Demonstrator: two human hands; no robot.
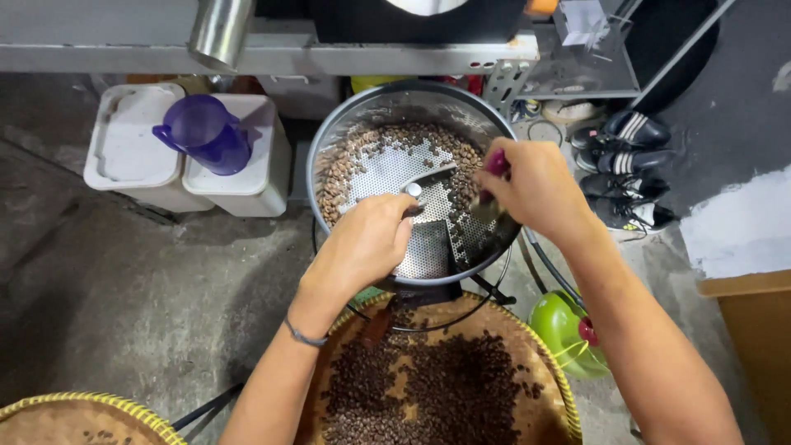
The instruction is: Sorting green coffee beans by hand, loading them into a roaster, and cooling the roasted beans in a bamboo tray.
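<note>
A round metal cooling tray (329, 140) with a perforated floor holds roasted coffee beans (342, 169) along its left and far sides. My left hand (362, 243) reaches into the tray and rests on the metal stirring arm (428, 175) near its centre hub. My right hand (535, 189) is closed on a small brush with a dark red handle (497, 163), its bristle end down against the tray's right side. Below the tray lies a woven round basket (556, 387) with dark beans (461, 387) spread in it.
A purple plastic jug (206, 132) stands on two white lidded tubs (132, 148) at the left. Several black shoes (626, 165) lie at the right, a green object (560, 330) sits beside the basket, and a second woven basket (74, 416) shows at bottom left.
</note>
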